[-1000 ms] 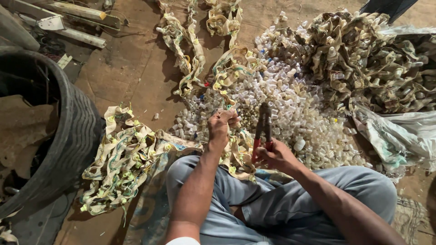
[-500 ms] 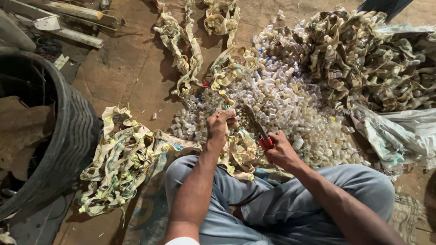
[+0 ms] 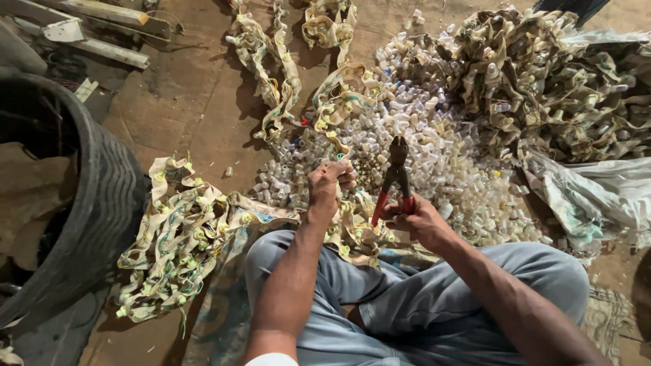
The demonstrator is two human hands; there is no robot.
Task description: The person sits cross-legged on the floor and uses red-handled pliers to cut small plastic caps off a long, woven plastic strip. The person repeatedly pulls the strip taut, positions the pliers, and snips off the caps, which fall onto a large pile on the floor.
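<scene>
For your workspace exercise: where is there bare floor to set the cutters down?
Bare floor lies between the tyre, the planks and the hanging strips. Ahead of the hands, the heap of small caps and the cut strips crowd everything.

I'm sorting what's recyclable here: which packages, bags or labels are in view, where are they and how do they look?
Cut packaging strips: heaped left of the knees, cream with green and yellow print.
Uncut packaging heap: top right, crumpled, cream and brown.
Plastic bag: right edge, whitish, crinkled.
No signs or screens.
</scene>
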